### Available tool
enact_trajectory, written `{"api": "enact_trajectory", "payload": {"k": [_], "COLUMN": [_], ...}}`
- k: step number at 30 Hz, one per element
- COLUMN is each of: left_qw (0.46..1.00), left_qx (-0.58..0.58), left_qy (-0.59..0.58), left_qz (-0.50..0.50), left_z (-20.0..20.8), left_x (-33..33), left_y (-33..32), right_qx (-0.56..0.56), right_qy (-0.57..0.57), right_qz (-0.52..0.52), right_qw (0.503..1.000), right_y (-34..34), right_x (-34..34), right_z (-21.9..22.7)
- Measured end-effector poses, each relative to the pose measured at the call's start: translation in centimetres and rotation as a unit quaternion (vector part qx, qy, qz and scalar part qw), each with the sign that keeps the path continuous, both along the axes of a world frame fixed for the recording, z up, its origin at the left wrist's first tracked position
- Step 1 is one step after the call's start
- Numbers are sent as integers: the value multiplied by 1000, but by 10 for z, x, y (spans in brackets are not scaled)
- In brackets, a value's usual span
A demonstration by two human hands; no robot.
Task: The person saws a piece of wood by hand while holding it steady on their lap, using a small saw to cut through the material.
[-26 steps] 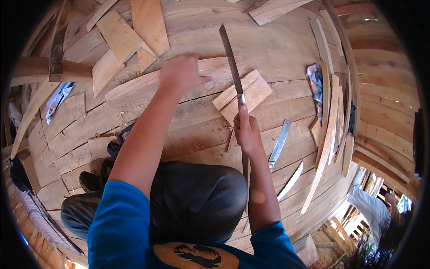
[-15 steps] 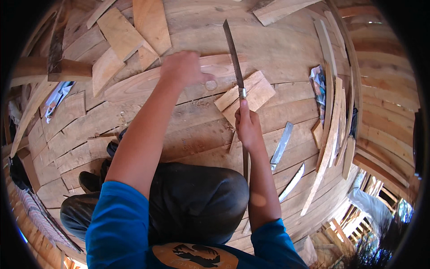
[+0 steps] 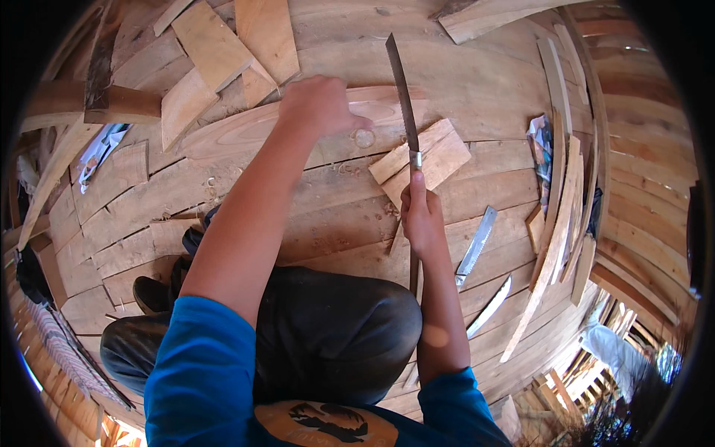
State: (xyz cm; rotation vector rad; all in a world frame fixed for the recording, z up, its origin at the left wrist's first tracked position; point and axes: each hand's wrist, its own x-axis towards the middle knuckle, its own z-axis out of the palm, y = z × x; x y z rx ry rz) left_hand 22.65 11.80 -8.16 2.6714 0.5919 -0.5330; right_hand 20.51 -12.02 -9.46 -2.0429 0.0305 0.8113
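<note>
A long hand saw [image 3: 402,89] points away from me, its toothed blade crossing the right end of a wooden plank [image 3: 238,132]. My right hand [image 3: 422,216] is wrapped round the saw's long handle, thumb stretched along it toward the metal collar. My left hand [image 3: 319,104] bears on the plank left of the blade; its fingers bend over the far edge, their tips hidden, while the thumb sticks out rightward. Just beyond my right hand lie short light wood pieces [image 3: 439,153], partly behind the saw.
Right of my right arm lie a second saw blade [image 3: 477,246] and a curved, shiny blade [image 3: 489,307]. Long wood strips [image 3: 551,246] line the right side. Several cut boards [image 3: 212,45] lie at the far left. My bent knee [image 3: 372,320] is close to the saw handle.
The whole view has shifted slightly, so everything sits a little further right. Both hands keep nearly the same places on the plank and the saw.
</note>
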Motion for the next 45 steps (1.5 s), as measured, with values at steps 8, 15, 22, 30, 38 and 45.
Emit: {"api": "enact_trajectory", "payload": {"k": [8, 15, 22, 30, 38, 45], "left_qw": [1000, 992, 991, 982, 939, 891], "left_qx": [-1, 64, 84, 21, -13, -107], "left_qy": [-18, -103, -94, -188, -335, -416], "left_qz": [1, -16, -46, -23, 79, 149], "left_z": [1, -15, 4, 39, 144, 176], "left_x": [-3, -21, -58, -119, -203, -254], "left_y": [-4, -22, 11, 37, 73, 87], "right_qx": [15, -189, -300, -289, -43, 170], "right_qy": [-76, -298, -414, -192, -140, -115], "right_qz": [-17, -51, 30, 177, 73, -128], "right_qw": [997, 934, 859, 921, 987, 970], "right_y": [-54, -83, -98, -74, -79, -16], "right_x": [-37, -18, -43, -58, -41, 19], "right_z": [11, -11, -10, 0, -8, 94]}}
